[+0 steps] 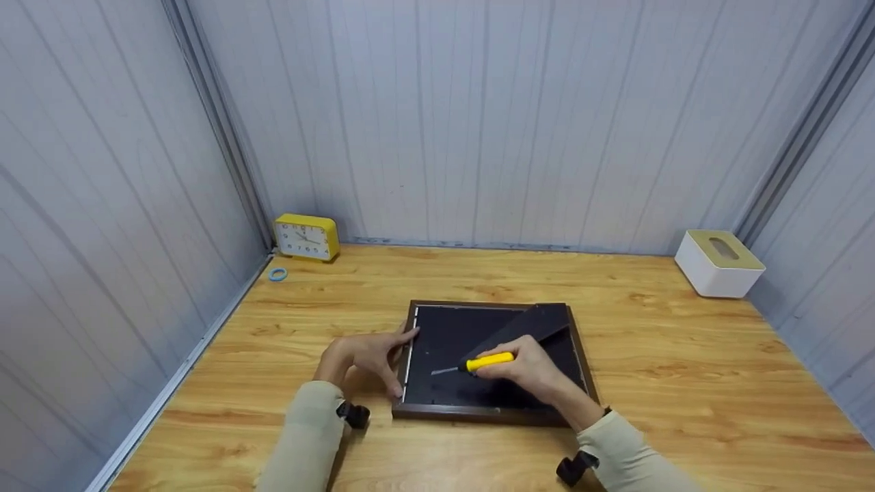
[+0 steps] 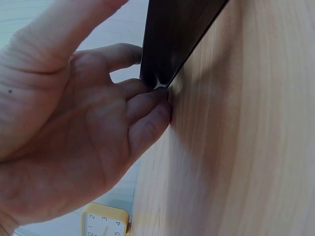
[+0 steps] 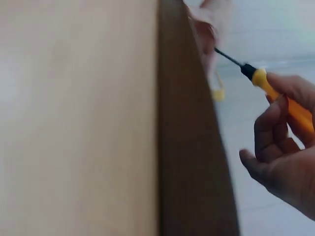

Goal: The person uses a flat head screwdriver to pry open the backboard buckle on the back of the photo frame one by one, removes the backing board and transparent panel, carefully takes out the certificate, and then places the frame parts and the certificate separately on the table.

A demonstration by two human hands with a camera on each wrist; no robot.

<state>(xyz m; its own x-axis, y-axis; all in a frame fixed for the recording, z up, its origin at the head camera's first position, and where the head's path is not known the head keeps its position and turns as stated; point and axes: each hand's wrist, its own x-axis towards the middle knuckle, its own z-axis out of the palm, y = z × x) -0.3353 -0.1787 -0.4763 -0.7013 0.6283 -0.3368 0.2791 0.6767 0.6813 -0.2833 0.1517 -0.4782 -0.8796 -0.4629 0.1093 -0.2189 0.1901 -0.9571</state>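
Note:
A brown picture frame [image 1: 478,413] lies back side up on the wooden table, its black backing board [image 1: 444,342] showing. Slanting across the right part of the board is a black stand leg [image 1: 523,326]. My left hand [image 1: 374,352] holds the left side of the frame, thumb by the near corner; in the left wrist view its fingertips meet the frame's dark side wall [image 2: 172,39] close to the tabletop. Above the board my right hand [image 1: 536,372] grips a screwdriver [image 1: 489,361] by its yellow handle, the thin shaft pointing left.
At the back left stands a yellow alarm clock [image 1: 306,237], with a light blue ring [image 1: 277,274] in front of it. A white tissue box [image 1: 720,264] with a wood-coloured lid is at the back right. Panelled walls [image 1: 451,123] close in the table [image 1: 656,328].

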